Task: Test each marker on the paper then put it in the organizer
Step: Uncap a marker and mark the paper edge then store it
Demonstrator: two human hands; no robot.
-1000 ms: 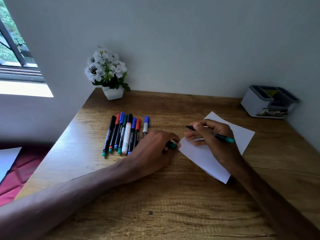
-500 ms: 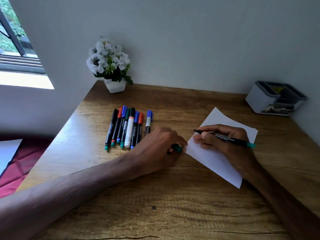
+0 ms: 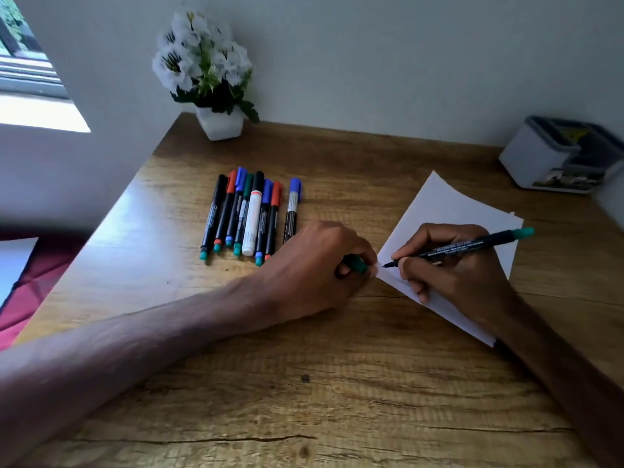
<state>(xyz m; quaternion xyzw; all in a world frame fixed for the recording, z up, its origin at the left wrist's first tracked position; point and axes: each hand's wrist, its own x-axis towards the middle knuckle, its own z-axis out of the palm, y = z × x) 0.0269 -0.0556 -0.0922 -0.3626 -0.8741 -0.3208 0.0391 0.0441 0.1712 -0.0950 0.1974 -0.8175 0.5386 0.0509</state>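
My right hand (image 3: 452, 265) grips an uncapped black marker with a green end (image 3: 472, 246), its tip resting on the left corner of the white paper (image 3: 445, 204). Curled beside that corner, my left hand (image 3: 317, 268) is closed around the marker's green cap (image 3: 356, 264) and touches the paper's edge. Several capped markers (image 3: 248, 214) lie in a row on the wooden desk, left of both hands. The grey organizer (image 3: 537, 157) stands at the desk's far right corner.
A white pot of white flowers (image 3: 216, 119) stands at the back left against the wall. The wooden desk (image 3: 304, 383) ends at a drop on the left, where a red cloth (image 3: 30, 285) lies below. A wall rises close behind.
The view has tilted down and closer. My right hand has turned the marker so its tip points down-left onto the paper's corner. The left hand stays put with the cap.
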